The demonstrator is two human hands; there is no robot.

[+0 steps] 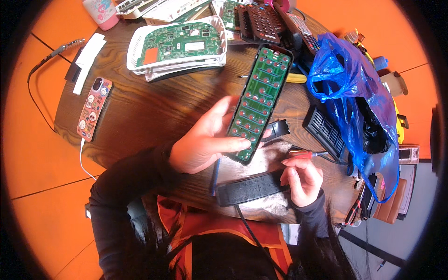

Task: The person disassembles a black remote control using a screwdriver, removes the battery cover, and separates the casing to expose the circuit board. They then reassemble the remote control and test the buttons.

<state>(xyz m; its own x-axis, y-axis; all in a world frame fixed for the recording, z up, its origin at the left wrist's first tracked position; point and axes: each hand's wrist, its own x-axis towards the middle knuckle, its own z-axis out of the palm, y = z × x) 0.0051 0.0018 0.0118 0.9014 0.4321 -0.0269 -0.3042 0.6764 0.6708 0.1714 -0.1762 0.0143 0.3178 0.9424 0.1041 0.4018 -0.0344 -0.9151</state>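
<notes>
Left hand [203, 142] pinches opened remote [259, 100], likely light, stiff; grip it edgewise. Right hand [302, 183], curled below-right of remote, hold unclear.

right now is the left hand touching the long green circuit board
Touching: the head view shows the left hand gripping the green circuit board, its thumb lying across the lower end.

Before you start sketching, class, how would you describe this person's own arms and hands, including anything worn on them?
The left hand and right hand are both bare, with no gloves. The left sleeve is long, dark, and gathered in soft folds; the right sleeve is dark too. Both reach about the wrist.
</notes>
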